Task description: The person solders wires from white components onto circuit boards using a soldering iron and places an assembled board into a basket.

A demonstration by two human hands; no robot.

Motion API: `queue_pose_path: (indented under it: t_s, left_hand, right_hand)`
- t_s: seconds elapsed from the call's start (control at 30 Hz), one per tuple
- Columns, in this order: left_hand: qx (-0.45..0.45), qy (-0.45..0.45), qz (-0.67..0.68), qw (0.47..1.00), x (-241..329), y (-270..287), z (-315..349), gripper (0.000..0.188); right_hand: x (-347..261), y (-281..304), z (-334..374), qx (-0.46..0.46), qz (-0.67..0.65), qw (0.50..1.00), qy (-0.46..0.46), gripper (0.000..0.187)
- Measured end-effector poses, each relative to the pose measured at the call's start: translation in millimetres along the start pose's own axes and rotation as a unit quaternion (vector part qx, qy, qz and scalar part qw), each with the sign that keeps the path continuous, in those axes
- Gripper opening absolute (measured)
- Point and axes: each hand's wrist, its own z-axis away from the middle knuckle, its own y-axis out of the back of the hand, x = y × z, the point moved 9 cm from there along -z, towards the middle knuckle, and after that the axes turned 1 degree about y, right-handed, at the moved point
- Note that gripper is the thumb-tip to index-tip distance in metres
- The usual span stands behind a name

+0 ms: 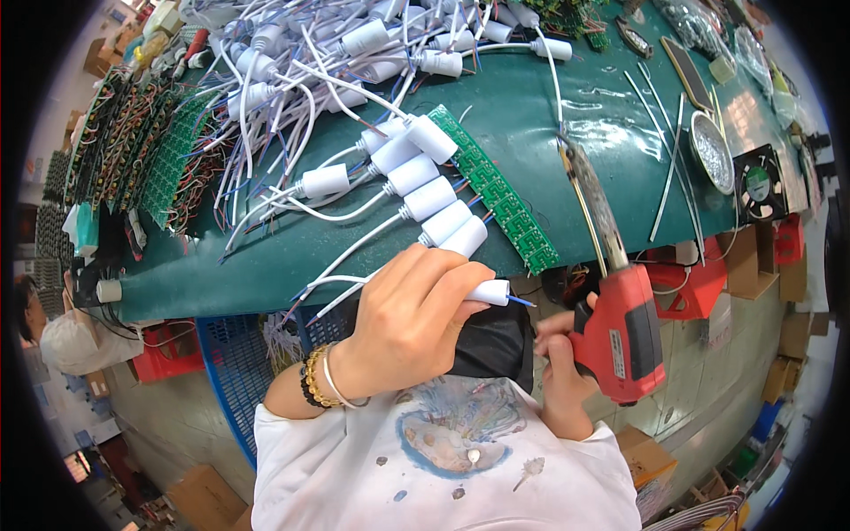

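A short white plastic cylinder, its open end facing right, sits nearly level in the fingers of the left hand — a thin blue wire pokes out of that end. The red-and-black soldering gun is gripped in the right hand, handle down, its long metal barrel slanting up and leftward over the green counter. Left of the barrel, a narrow green circuit-board strip lies diagonally — several similar white cylinders line its left edge, thin coloured wires reaching the board.
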Motion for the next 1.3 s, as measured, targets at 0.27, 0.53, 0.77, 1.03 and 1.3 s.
queue_pose_path:
  t_s: [0.27, 0.53, 0.77, 1.03, 1.3]
  left_hand:
    - [-0.068, 0.044, 0.044, 0.996, 6.7, -26.9, 13.3, 0.018]
    - [-0.08, 0.14, 0.14, 0.977, 7.3, -43.1, 34.8, 0.012]
    - [-0.097, 0.212, 0.189, 0.954, -1.1, -66.4, 52.5, 0.011]
    - [-0.109, 0.183, 0.219, 0.952, -6.1, -67.5, 47.4, 0.019]
    - [-0.067, 0.157, 0.209, 0.963, -4.1, -54.9, 45.0, 0.024]
  right_hand:
    - [-0.8, -19.5, -12.9, -0.042, -0.012, 0.997, -0.07, 0.022]
    - [-13.6, -20.5, -5.7, -0.152, 0.097, 0.983, 0.042, 0.062]
    - [-0.8, -12.8, -2.7, -0.104, 0.041, 0.993, -0.033, 0.059]
    - [-3.8, -7.2, -6.1, -0.072, 0.091, 0.992, -0.055, 0.006]
    - [-1.3, -6.3, -5.7, -0.039, 0.071, 0.996, -0.048, 0.005]
